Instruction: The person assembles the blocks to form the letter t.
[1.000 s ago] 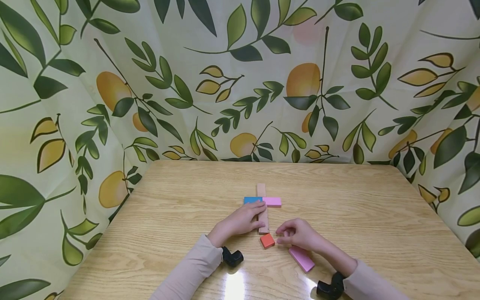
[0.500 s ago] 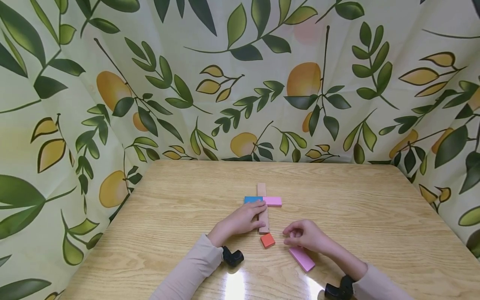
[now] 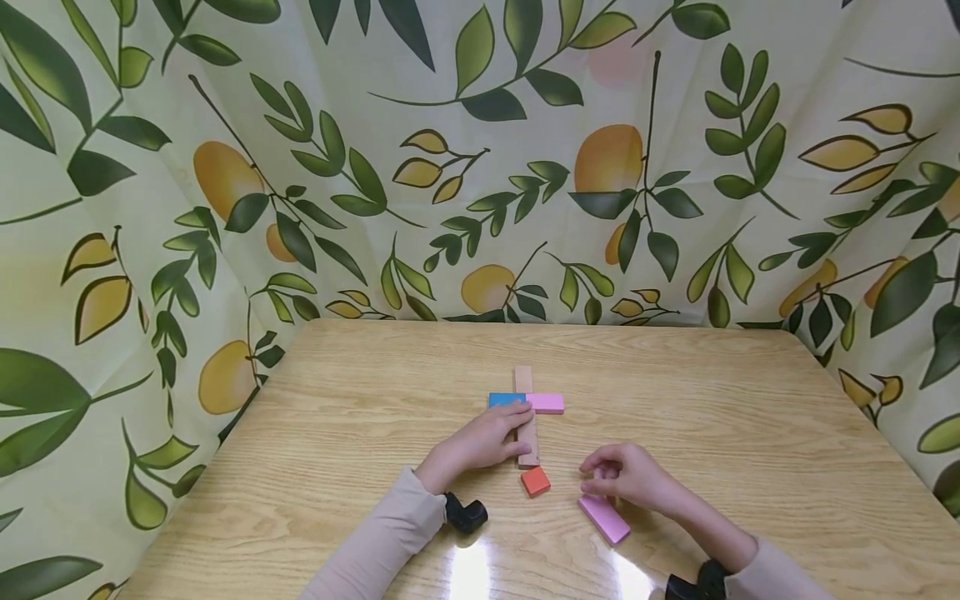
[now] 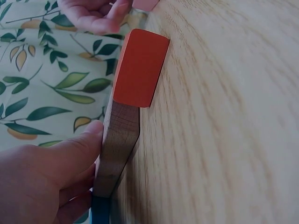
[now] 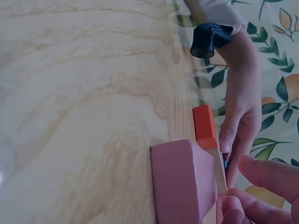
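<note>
My left hand (image 3: 480, 435) rests on a plain wooden block (image 3: 528, 442), its thumb on the block and its fingers reaching towards a blue block (image 3: 507, 400) and a pink block (image 3: 546, 403). Those two lie end to end crosswise, and another plain block (image 3: 522, 379) extends behind them. A short red block (image 3: 536, 482) sits slightly turned at the near end of the row. My right hand (image 3: 628, 477) hovers with loosely bent fingers and holds nothing. Just below it lies a loose pink block (image 3: 603, 519), large in the right wrist view.
The blocks lie on a light wooden table (image 3: 390, 358). A leaf-patterned cloth (image 3: 450, 258) hangs behind and at the sides. Black wrist cameras sit on both wrists, the left camera (image 3: 466, 514) close to the tabletop.
My right hand has drawn back to the right, away from the red block. The left hand and the blocks have stayed in place.
</note>
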Tool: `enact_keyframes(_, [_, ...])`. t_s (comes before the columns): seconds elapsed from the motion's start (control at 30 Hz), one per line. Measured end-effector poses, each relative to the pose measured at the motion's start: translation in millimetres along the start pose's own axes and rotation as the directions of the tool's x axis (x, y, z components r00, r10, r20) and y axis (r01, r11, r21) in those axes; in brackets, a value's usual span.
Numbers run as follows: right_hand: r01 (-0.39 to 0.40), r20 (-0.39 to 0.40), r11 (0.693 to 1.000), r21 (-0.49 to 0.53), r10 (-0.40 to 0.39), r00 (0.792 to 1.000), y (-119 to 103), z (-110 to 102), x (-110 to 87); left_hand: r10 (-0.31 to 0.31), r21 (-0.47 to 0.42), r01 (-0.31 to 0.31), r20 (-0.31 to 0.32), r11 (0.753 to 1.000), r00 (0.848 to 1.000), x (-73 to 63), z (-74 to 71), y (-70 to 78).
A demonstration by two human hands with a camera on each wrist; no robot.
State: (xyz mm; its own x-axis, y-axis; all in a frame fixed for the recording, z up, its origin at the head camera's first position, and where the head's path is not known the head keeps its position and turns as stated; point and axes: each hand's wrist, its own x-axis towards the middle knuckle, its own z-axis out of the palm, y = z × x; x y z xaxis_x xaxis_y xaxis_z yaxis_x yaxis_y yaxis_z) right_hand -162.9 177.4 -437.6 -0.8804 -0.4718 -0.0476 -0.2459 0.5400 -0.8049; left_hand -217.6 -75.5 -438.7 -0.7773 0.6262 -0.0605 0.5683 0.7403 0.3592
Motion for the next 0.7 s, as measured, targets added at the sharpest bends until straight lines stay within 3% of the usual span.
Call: enact_keyframes(0.7, [0.034, -0.017, 0.999, 0.009, -0.034, 0.999, 10.1, -6.2, -24.2, -0.009, -0.011, 0.009, 0.004, 1.000, 1.000, -0.4, -0.5, 0.3])
